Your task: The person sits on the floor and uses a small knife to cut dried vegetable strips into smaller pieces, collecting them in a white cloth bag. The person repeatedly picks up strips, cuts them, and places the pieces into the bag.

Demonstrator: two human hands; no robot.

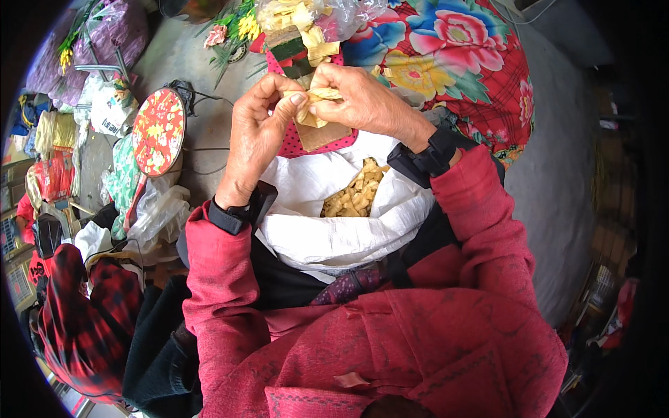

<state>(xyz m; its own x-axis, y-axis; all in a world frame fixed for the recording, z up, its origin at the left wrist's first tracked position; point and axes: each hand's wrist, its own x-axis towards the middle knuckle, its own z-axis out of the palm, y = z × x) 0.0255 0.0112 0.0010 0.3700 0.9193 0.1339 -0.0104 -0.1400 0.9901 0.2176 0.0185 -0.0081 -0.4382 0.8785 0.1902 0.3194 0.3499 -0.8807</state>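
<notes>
Between the fingertips of both hands is a thin, crinkled pale-yellow piece (pixel 313 120), whether cloth or paper I cannot tell. My left hand (pixel 259 118) pinches its left side with thumb and forefinger. On the other side my right hand (pixel 366 104) is closed on it, fingers bent. Under the hands lies a brown board (pixel 321 137) on a pink cloth with dark dots (pixel 293 145). An open white sack (pixel 306 237) rests in my lap, with many small yellow pieces (pixel 357 191) inside. More folded yellow pieces (pixel 322 51) lie beyond my hands.
A red flowered cloth (pixel 481 76) covers a large bundle at the far right. To the left stands a round stool with a red floral top (pixel 159 131), beside plastic bags (pixel 157 216). Artificial flowers (pixel 248 26) lie at the back. Someone in red-and-black checks (pixel 83 327) is at lower left.
</notes>
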